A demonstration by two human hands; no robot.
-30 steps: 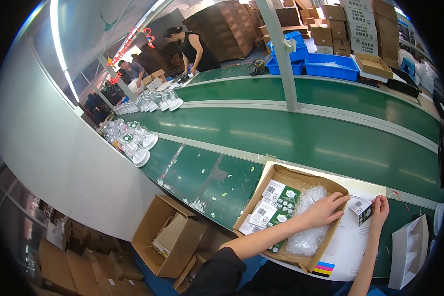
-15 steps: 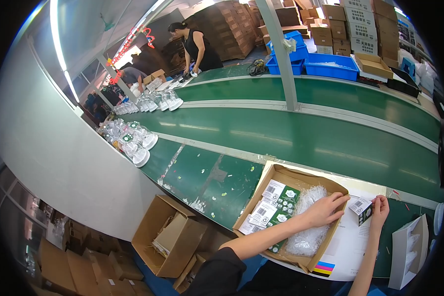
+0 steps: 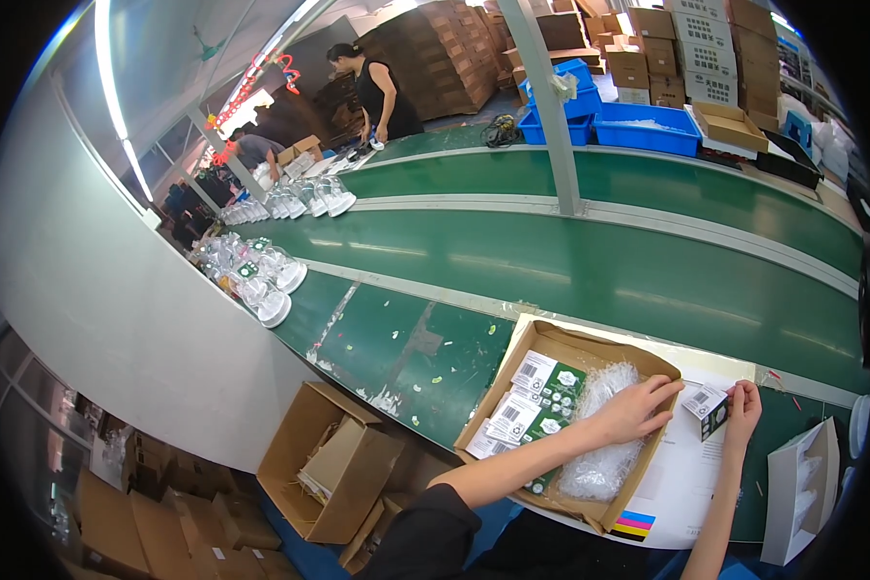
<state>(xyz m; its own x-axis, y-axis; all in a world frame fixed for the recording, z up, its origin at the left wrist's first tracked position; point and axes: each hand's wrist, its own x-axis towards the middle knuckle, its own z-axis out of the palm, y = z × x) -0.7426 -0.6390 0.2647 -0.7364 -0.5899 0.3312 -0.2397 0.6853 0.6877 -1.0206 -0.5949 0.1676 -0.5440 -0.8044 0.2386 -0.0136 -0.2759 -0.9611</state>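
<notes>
My right hand (image 3: 741,414) is closed on the edge of a small folded card (image 3: 711,408), white with a dark green part, above the white sheet. My left hand (image 3: 636,410) reaches over a shallow cardboard tray (image 3: 551,336). Its fingers are bent and apart at the tray's right rim, just left of the card; whether they press on the rim is hard to see. Inside the tray, green and white printed cards (image 3: 549,391) lie overlapping on the left. A heap of clear plastic pieces (image 3: 599,474) fills the right, partly under my left forearm.
A white sheet (image 3: 681,483) lies under the tray. To the right stands a white open box (image 3: 797,493). Cardboard boxes (image 3: 329,464) sit below the bench at left. Clear-wrapped white items (image 3: 261,275) line the far left of the green bench (image 3: 406,338). Another person (image 3: 387,97) works beyond.
Both my hands and the card stay almost in the same place. The whole view shifts very slightly. Across the bench, the other person has shifted a little to the left.
</notes>
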